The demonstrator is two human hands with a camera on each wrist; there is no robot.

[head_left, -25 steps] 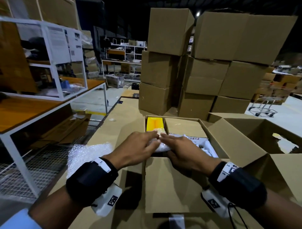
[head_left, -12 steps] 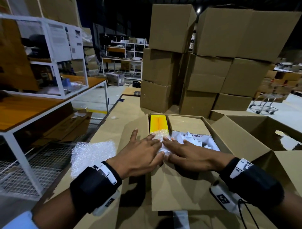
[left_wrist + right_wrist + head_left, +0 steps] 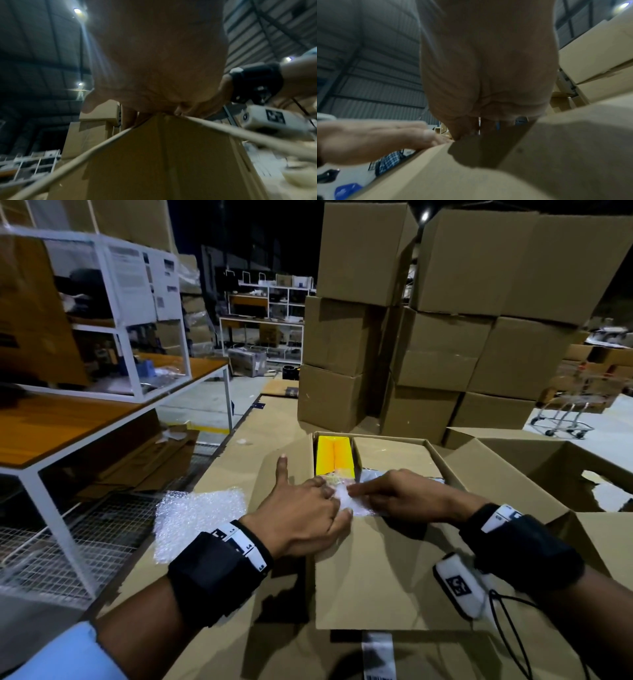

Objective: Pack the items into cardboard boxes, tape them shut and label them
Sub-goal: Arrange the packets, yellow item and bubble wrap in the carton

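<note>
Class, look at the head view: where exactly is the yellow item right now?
The yellow item stands in the far-left corner of the open cardboard box, beside a brown inner carton, just beyond the left hand.

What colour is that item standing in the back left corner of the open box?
Bright yellow. The item shows best in the head view, inside the cardboard box.
</note>
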